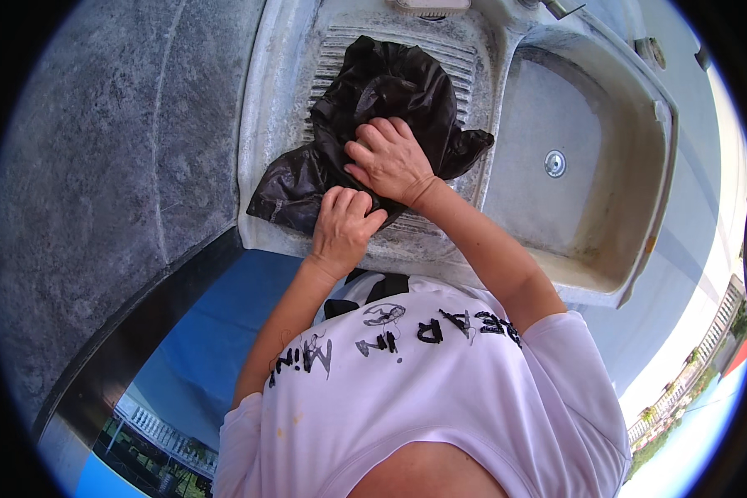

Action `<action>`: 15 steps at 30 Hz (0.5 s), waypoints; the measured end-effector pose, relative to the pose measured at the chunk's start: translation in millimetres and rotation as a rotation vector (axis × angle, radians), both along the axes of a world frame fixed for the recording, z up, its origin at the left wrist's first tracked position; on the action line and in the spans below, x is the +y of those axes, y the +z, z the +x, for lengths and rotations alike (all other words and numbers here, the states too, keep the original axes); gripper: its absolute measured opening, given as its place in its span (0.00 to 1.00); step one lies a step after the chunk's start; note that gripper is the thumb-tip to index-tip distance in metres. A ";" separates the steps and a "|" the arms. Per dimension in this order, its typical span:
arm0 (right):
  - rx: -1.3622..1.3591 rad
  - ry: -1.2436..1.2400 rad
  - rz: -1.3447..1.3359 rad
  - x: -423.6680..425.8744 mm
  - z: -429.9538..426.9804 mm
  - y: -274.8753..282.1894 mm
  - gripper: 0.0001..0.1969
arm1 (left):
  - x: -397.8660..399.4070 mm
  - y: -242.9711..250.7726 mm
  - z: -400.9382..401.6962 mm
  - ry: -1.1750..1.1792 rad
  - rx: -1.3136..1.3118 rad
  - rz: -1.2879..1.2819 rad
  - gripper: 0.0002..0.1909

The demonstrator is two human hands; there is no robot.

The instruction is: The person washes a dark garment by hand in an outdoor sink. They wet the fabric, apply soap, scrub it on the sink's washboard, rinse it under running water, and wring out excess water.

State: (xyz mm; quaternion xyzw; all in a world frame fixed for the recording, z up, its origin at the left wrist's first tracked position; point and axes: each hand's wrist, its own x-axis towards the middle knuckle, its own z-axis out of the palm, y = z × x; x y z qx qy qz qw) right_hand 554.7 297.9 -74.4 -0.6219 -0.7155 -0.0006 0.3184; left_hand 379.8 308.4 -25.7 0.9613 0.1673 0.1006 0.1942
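A wet, glossy black cloth garment [404, 81] lies bunched over the ribbed washboard [473, 62] of a stone laundry sink. My left hand [343, 227] grips a fold of it near the sink's front edge, fingers curled under. Above and to the right, my right hand [391, 160] presses on the middle of the cloth with bent fingers closed on the fabric. Its palm side is hidden, so I cannot tell whether anything else lies under it. One flap of the cloth spreads left of my hands, and a twisted end sticks out to the right.
On the right is a deep basin [535, 124] with a metal drain [555, 163]. A scrub brush [432, 6] rests at the washboard's far end, and a metal tap [560, 9] shows at the top. A grey stone counter [112, 124] adjoins the sink on the left.
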 end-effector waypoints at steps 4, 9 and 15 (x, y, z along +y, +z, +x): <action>-0.067 -0.207 -0.110 49.1 43.1 -16.1 0.12 | 2.8 0.7 1.0 0.026 -0.005 -0.029 0.08; 0.073 -0.557 -0.226 99.6 75.9 -11.4 0.13 | -1.6 -2.3 -2.2 0.041 -0.018 -0.073 0.14; -0.041 -0.101 -0.019 92.9 -13.3 -25.7 0.16 | -4.7 -2.3 -4.9 0.062 0.016 -0.111 0.18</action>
